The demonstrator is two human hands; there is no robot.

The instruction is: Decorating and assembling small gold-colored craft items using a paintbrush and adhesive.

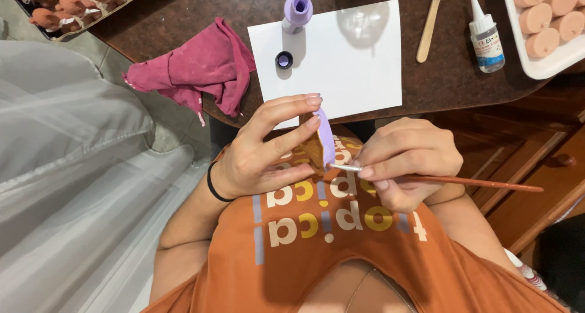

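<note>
the left hand grips a small wooden piece with a lilac-painted edge, its fingers curled around the top and thumb beneath, held above the lap just off the bench. the right hand pinches a thin paintbrush between closed fingers, its tip touching the piece's painted edge.

Your left hand covers most of the small piece, so you can't tell its full shape. The tray at top right and the wooden stick run off the edge.
</note>
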